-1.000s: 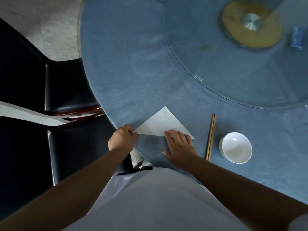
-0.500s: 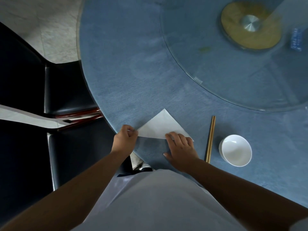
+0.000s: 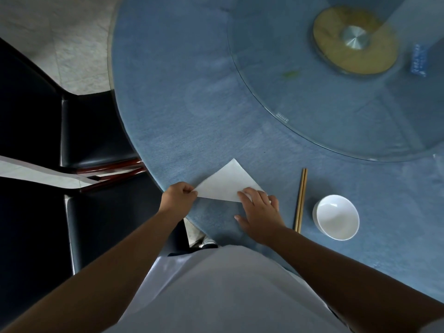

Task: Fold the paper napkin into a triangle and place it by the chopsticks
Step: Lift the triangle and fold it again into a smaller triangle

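Observation:
A white paper napkin (image 3: 227, 183), folded into a triangle, lies flat on the blue tablecloth (image 3: 192, 104) near the table's front edge. My left hand (image 3: 178, 197) pinches the napkin's left corner between closed fingers. My right hand (image 3: 260, 210) lies flat with fingers spread over the napkin's right corner and hides that tip. A pair of wooden chopsticks (image 3: 301, 199) lies side by side just right of my right hand, a short gap from the napkin.
A white bowl (image 3: 336, 217) stands right of the chopsticks. A glass turntable (image 3: 300, 97) with a wooden hub (image 3: 355, 39) fills the far right. Two dark chairs (image 3: 96, 131) stand at the left beside the table's rim.
Both hands and the napkin hold nearly the same place. My right hand's fingers have slid a little to the right along the folded edge.

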`<act>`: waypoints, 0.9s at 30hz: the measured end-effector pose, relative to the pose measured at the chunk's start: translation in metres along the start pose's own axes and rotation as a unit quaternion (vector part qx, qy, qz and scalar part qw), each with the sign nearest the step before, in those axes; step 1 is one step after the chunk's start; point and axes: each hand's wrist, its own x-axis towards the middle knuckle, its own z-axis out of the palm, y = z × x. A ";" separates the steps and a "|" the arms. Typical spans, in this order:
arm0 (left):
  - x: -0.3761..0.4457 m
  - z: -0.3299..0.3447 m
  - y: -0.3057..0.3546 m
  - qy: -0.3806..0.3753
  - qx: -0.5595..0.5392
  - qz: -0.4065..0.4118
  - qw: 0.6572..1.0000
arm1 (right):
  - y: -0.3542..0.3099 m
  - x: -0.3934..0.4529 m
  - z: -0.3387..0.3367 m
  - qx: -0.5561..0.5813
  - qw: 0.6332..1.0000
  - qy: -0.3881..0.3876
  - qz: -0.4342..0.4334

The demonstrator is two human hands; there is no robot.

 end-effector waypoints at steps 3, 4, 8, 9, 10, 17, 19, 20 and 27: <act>0.004 -0.009 0.004 0.012 -0.034 -0.004 0.999 | 0.005 0.013 -0.007 0.060 0.997 0.026 0.034; 0.006 -0.013 0.007 0.010 -0.044 -0.003 0.999 | 0.007 0.021 -0.011 0.078 0.995 0.030 0.047; 0.011 -0.027 0.021 -0.050 -0.121 0.009 0.991 | 0.009 0.061 -0.034 0.131 0.988 0.016 0.082; 0.010 -0.030 0.026 -0.074 -0.142 0.021 0.987 | 0.008 0.072 -0.041 0.146 0.986 0.004 0.080; 0.008 -0.032 0.031 -0.098 -0.155 0.035 0.982 | 0.006 0.082 -0.048 0.160 0.985 -0.014 0.068; -0.002 -0.047 0.050 -0.221 -0.098 0.173 0.955 | -0.010 0.127 -0.075 0.059 0.972 -0.163 -0.157; -0.006 -0.052 0.056 -0.229 -0.115 0.179 0.950 | -0.011 0.128 -0.075 0.069 0.968 -0.167 -0.176; -0.007 -0.054 0.058 -0.232 -0.125 0.179 0.948 | -0.010 0.126 -0.074 0.088 0.965 -0.168 -0.180; -0.009 -0.048 0.052 -0.260 -0.368 0.102 0.887 | -0.005 0.090 -0.076 0.392 0.898 -0.197 -0.042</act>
